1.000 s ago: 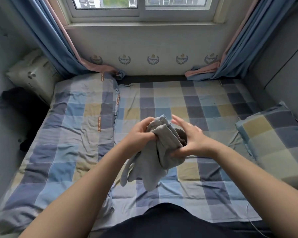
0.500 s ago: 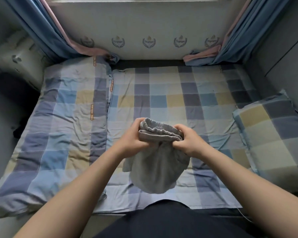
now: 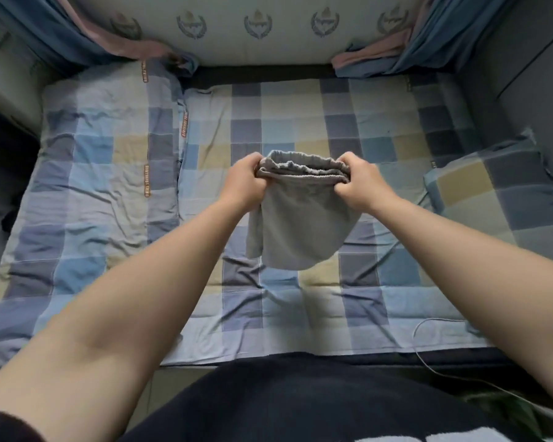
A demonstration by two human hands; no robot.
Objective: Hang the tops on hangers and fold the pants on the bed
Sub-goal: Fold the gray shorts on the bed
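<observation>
Above the middle of the bed (image 3: pixel 284 317), two bare hands hold up a pair of grey pants (image 3: pixel 300 231) by the gathered waistband (image 3: pixel 304 169). The left hand (image 3: pixel 245 183) has its fingers curled tight round the left end of the waistband. The right hand (image 3: pixel 361 185) is clamped the same way on the right end, so the band stretches level between the two fists. Below the band the cloth hangs in a short, rounded bundle, with one narrower fold hanging down along its left side. Whether the lower edge touches the bed cannot be told.

A check sheet (image 3: pixel 358 301) in blue, grey and pale yellow squares covers the bed and is creased toward the near edge. On the left a quilt (image 3: pixel 103 173) in the same check lies lengthwise, with strips of orange lettering along its right edge. At the right a pillow (image 3: pixel 498 193) in the same pattern lies close to the grey right wall.

On the far side stands a pale wall panel (image 3: pixel 259 49) with a row of dark crests. A left curtain (image 3: pixel 45 33) and a right curtain (image 3: pixel 434 43), both blue with pink lining, hang into the far corners, and their hems rest at the head of the bed. A thin pale cable (image 3: pixel 428 327) loops on the near right edge of the sheet and runs off toward the near side. The person's dark top (image 3: pixel 300 403) fills the near middle, and both forearms are bare.
</observation>
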